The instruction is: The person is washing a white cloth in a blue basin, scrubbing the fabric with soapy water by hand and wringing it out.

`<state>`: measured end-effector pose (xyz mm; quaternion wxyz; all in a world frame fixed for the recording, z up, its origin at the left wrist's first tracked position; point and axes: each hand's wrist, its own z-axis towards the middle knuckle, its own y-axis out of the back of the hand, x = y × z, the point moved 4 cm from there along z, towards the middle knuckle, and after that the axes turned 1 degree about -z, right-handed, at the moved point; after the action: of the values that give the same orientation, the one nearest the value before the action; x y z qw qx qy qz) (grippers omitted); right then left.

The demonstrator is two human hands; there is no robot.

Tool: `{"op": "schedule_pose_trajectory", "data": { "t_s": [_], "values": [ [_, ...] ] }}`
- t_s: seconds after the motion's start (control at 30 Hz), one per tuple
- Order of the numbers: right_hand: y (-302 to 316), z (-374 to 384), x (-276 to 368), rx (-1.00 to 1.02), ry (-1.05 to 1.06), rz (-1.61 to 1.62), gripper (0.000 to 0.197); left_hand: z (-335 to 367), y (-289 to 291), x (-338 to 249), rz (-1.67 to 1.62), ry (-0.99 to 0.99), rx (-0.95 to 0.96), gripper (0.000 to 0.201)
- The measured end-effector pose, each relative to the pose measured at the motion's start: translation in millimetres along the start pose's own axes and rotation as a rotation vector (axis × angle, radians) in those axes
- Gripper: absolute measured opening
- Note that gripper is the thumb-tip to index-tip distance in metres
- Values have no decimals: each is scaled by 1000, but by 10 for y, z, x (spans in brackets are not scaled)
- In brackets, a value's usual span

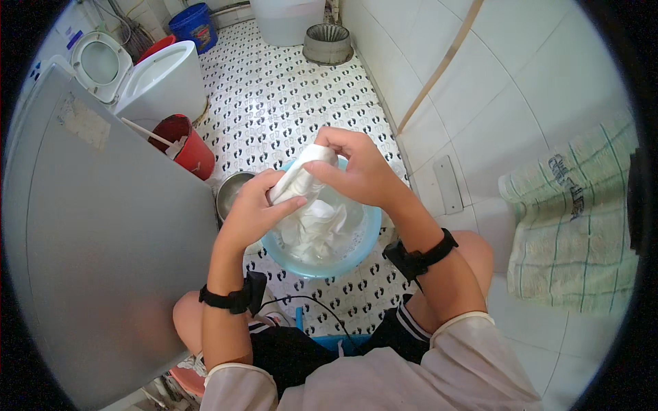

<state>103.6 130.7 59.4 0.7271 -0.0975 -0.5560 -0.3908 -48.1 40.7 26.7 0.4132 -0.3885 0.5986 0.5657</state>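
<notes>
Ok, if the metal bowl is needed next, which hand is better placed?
Probably the left hand: it is nearer the metal bowl, left of the blue basin. Both hands hold white cloth, which the right hand could hold alone.

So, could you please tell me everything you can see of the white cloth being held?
The cloth is plain white, soft-looking fabric, bunched into a thick, folded roll that slants up toward the picture's right. The left hand grips its left end and the right hand its right end, above the blue basin. Its surface shows creases. Whether it joins the crumpled white fabric in the basin, I cannot tell.
</notes>
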Motion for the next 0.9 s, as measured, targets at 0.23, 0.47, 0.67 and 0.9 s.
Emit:
{"op": "schedule_pose_trajectory", "data": {
  "t_s": [0.23, 0.47, 0.67, 0.9],
  "values": [
    [125, 92, 259, 107, -36, -75, 19, 18, -110, 357, 30, 51, 56, 22],
    [329, -29, 154, 207, -99, -295, 28, 53, 151, 476, -170, 129, -281, 13],
    [317, -133, -50, 387, -239, -443, 42, 63, 229, 360, -108, 80, -462, 11],
    [408, -108, -174, 246, -193, -614, 36, 138, 214, 320, -143, 19, -526, 13]
  ]
}}
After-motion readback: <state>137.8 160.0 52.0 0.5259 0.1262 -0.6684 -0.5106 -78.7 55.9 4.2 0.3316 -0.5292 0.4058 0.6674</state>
